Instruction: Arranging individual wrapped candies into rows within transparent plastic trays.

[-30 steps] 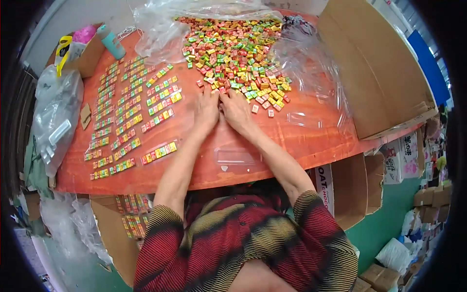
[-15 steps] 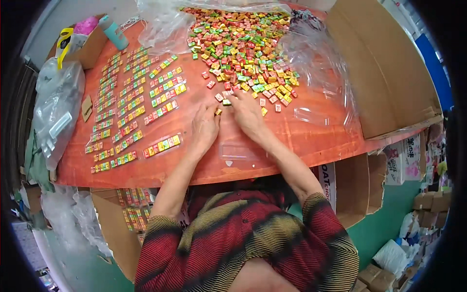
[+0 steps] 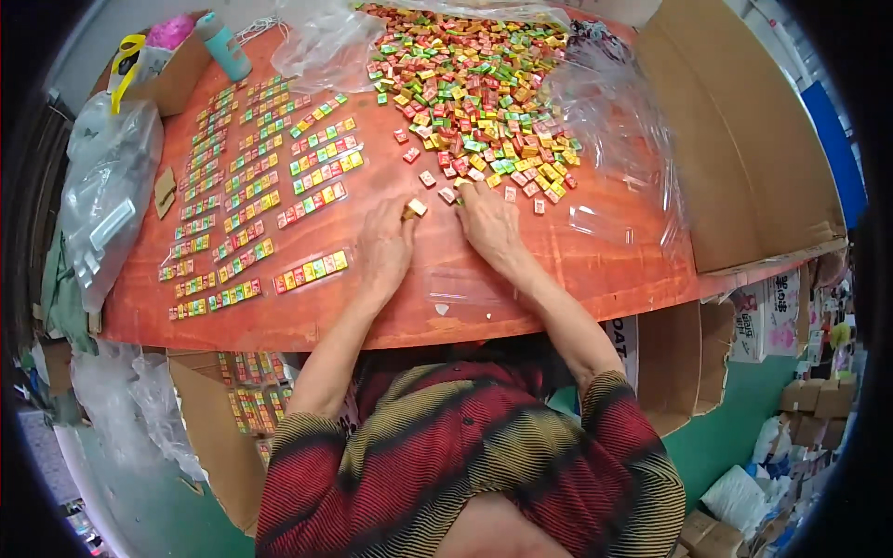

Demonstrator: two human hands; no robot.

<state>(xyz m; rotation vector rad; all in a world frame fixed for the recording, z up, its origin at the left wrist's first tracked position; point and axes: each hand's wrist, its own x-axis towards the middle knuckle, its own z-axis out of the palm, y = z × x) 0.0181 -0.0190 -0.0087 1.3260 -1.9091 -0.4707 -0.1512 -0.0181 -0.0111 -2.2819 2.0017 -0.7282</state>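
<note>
My left hand (image 3: pixel 385 249) is closed, pinching a small wrapped candy block (image 3: pixel 417 207) with a pale top and gold side between thumb and fingers. To its right, my right hand (image 3: pixel 491 227) has its fingertips on a small green-and-yellow block (image 3: pixel 460 189) at the near edge of the pile; the fingers partly hide it. Loose pink-white blocks (image 3: pixel 427 179) lie between the hands and the heap (image 3: pixel 474 102) of red, yellow, green and orange blocks. Just below the hands lies an unfilled clear plastic tray (image 3: pixel 458 286).
Several filled strips of blocks (image 3: pixel 312 272) stand in columns on the left of the red table (image 3: pixel 400 321). Another clear tray (image 3: pixel 600 225) lies at right, near plastic film (image 3: pixel 614 121) and a big cardboard box (image 3: pixel 744 139). A blue bottle (image 3: pixel 223 48) stands far left.
My hands have moved apart, the right one shifting rightward. The block in my left hand now shows its pale face. The whole view has shifted slightly.
</note>
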